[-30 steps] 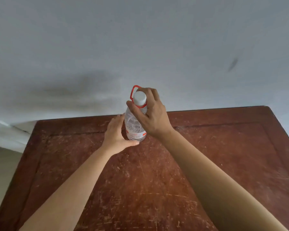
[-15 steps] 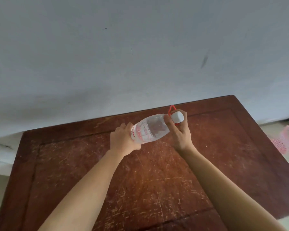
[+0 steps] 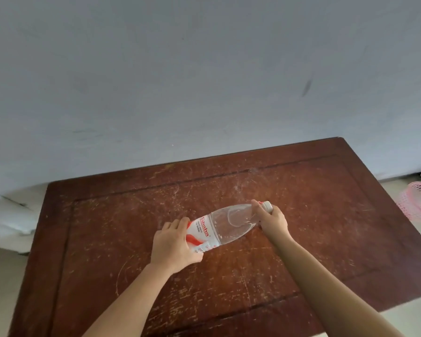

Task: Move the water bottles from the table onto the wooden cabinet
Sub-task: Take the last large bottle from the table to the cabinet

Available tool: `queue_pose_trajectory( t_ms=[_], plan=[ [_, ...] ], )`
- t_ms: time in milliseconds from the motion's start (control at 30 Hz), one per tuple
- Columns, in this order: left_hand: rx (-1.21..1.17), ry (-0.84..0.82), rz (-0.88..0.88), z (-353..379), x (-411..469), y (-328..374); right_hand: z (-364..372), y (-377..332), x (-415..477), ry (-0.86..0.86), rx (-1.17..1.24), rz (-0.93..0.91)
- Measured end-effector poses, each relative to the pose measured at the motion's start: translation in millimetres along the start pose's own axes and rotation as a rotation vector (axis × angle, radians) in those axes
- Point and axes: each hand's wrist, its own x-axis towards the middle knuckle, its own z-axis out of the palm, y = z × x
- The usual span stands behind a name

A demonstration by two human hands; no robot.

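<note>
We hold the water bottle [image 3: 231,226] sideways, mid wooden cabinet [image 3: 326,215], our left hand [image 3: 173,244] wrapped round its labelled base at 8 o'clock, our right hand [image 3: 272,221] curled round the neck at 2 o'clock. It looks thin, slick and sloshing, so gripping both ends seems steadiest.

water bottle [image 3: 229,226] lying on wooden cabinet [image 3: 326,203], basket [image 3: 418,200] at right

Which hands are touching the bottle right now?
Touching, both. The head view shows the left hand wrapped round the labelled end of the bottle and the right hand gripping its neck.
</note>
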Motion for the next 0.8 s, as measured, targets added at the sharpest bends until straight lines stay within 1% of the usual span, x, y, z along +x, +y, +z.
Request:
queue_pose_trajectory(
  t_ms=[67,100,133,167,200,233,267,300,333,367,467,567,700,800],
  plan=[
    [-0.001,0.044,0.008,5.7,-1.2,-1.3,2.3,1.3,-0.2,0.018,-0.202,-0.047],
    [0.009,0.060,0.021,7.6,-0.4,-0.5,3.3,0.3,-0.2,0.038,-0.383,-0.118],
    [0.026,0.055,0.035,7.5,1.5,1.9,3.7,-1.7,-0.8,0.057,-0.585,-0.241],
    [0.042,0.032,0.048,7.2,3.6,4.9,4.8,-3.9,-1.6,0.019,-0.760,-0.401],
    [0.061,-0.003,0.058,5.3,5.6,8.4,6.4,-6.0,-2.0,-0.098,-0.872,-0.546],
    [0.081,-0.037,0.059,4.7,7.9,11.1,10.1,-7.9,-2.4,-0.262,-0.949,-0.610],
    [0.100,-0.068,0.054,3.6,11.1,12.8,15.2,-7.6,-2.6,-0.410,-1.022,-0.605],
    [0.111,-0.098,0.045,2.3,14.5,14.1,20.6,-5.1,-0.3,-0.500,-1.112,-0.582],
    [0.120,-0.133,0.031,0.6,17.6,14.9,26.4,-2.0,3.6,-0.527,-1.191,-0.564],
    [0.129,-0.154,0.022,0.0,20.1,15.4,31.5,1.2,7.1,-0.504,-1.227,-0.555],
    [0.160,-0.186,0.008,2.0,26.0,15.7,43.0,7.8,16.2,-0.395,-1.237,-0.574],
    [0.208,-0.182,0.020,8.7,25.5,16.2,44.6,21.1,21.5,-0.326,-1.288,-0.635],
    [0.278,-0.179,-0.007,10.2,23.1,22.2,40.9,29.1,28.3,-0.301,-1.295,-0.721],
    [0.261,-0.187,-0.062,9.8,16.4,28.8,36.5,35.1,32.2,-0.307,-1.251,-0.785]
  ],
)
